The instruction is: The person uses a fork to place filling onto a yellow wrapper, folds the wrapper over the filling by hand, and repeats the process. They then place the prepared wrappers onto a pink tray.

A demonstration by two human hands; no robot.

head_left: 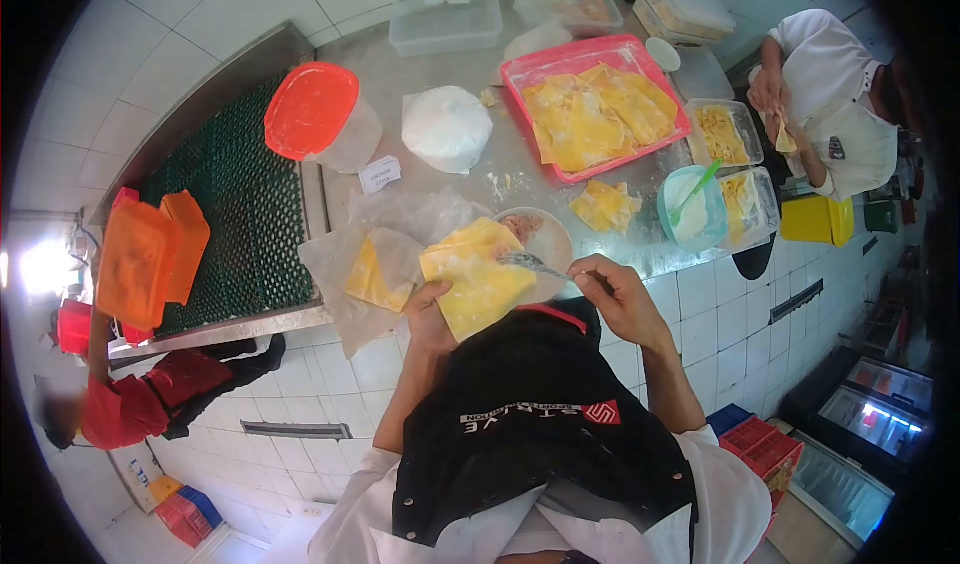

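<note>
A floured yellow dough sheet (478, 276) rests on my left hand (430, 316), whose thumb lies over its left edge. My right hand (618, 299) pinches the handle of a metal fork (535, 264), and the fork's tines touch the sheet near its upper right. Partly behind the sheet is a round plate (556, 246) with pinkish filling (522, 228). Left of my left hand, another yellow sheet (372, 276) lies on crumpled clear plastic (330, 264). Further right on the steel table (400, 64) is a small pile of yellow sheets (605, 206).
A pink tray (572, 176) holds many yellow sheets. Around it stand a white bag (446, 129), a red-lidded container (313, 111), a blue bowl (694, 226) with a green utensil, and clear tubs (724, 134). One co-worker (830, 94) is at the right, another (150, 394) at the left.
</note>
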